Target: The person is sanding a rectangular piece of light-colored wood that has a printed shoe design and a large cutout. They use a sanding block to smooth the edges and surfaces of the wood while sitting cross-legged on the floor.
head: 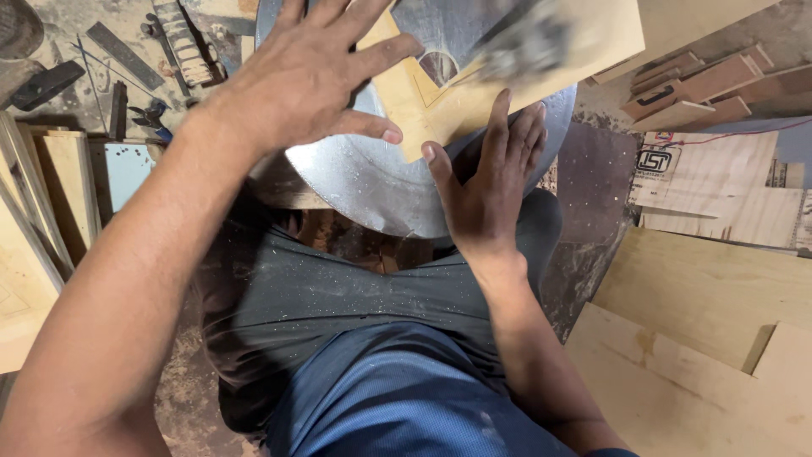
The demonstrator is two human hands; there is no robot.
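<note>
Pressing plywood piece (pixel 507 76) flat on round metal table (pixel 372 182): left hand (pixel 313 80) open, fingers spread, on its left edge; right hand (pixel 491 182) open at near edge. Piece extends away and rightward from both hands (far part blurred).

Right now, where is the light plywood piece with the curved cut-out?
In the head view, the plywood piece lies top centre on the round metal table, pressed by the left hand and steadied at its near edge by the right hand.
</note>
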